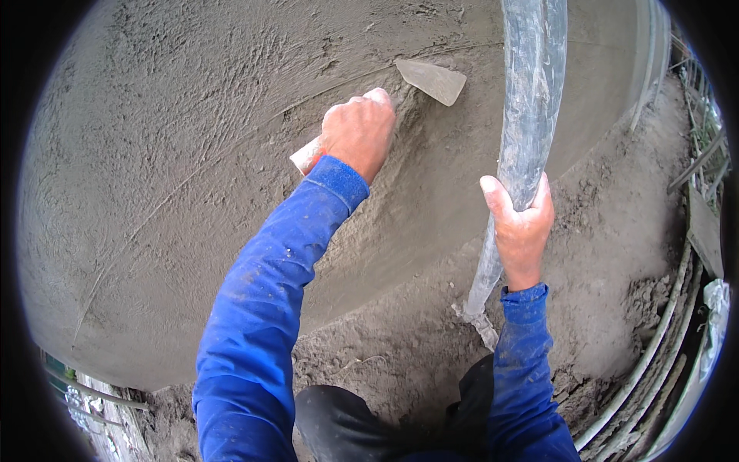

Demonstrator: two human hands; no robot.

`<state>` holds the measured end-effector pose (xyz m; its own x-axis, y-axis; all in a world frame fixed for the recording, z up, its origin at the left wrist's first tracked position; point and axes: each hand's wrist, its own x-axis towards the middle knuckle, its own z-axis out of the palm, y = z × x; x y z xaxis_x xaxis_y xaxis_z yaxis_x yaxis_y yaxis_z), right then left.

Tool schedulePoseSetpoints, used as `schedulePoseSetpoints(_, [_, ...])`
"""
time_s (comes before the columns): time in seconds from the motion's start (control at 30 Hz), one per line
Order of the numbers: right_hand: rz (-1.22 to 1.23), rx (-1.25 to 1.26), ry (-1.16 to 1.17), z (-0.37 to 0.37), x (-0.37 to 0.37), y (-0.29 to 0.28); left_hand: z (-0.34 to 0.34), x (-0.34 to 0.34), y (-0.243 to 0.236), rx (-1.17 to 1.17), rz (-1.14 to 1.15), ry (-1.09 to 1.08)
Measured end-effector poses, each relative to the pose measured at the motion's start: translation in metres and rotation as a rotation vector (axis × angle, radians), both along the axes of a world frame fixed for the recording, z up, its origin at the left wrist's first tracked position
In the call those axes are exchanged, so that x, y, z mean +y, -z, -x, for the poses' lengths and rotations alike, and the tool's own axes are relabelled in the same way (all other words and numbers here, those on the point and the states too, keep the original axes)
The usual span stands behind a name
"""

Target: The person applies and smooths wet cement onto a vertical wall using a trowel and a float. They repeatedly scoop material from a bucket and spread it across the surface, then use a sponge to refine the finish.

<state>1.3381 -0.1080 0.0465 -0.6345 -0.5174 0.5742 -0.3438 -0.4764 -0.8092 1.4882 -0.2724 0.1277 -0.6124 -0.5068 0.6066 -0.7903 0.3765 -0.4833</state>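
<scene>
My left hand (360,131) is closed around the pale handle of a trowel (433,81). The handle's butt sticks out behind the wrist, and the pointed blade lies against wet grey mortar on the wall (192,115). Further right, my right hand (523,231) grips a thick grey pole (533,85). Thumb and fingers show on either side of it, while the palm is hidden beneath. The pole runs from the top of the view down to the dirt, with its lower end near a lumpy grey clod (483,327).
Loose soil (600,269) lies along the wall's foot and around my knees. Curved poles (654,362) and crumpled silvery sheeting (712,316) stand at the right edge. A weathered board (115,423) and a thin rod lie at the lower left.
</scene>
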Motion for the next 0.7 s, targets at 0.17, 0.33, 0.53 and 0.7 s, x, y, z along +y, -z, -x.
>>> schedulePoseSetpoints(0.17, [0.017,-0.051,-0.063,0.002,0.001,0.001,-0.031,0.013,0.009,-0.08,-0.041,-0.014])
schedulePoseSetpoints(0.33, [0.026,-0.017,-0.048,0.002,-0.001,0.002,-0.082,0.035,0.028,-0.096,-0.161,-0.137])
schedulePoseSetpoints(0.53, [0.019,0.014,0.065,0.002,-0.005,0.005,-0.114,0.057,0.034,-0.071,-0.256,-0.169])
schedulePoseSetpoints(0.7, [0.028,0.026,0.054,0.0,-0.005,0.004,-0.014,0.025,-0.004,0.051,-0.113,0.03])
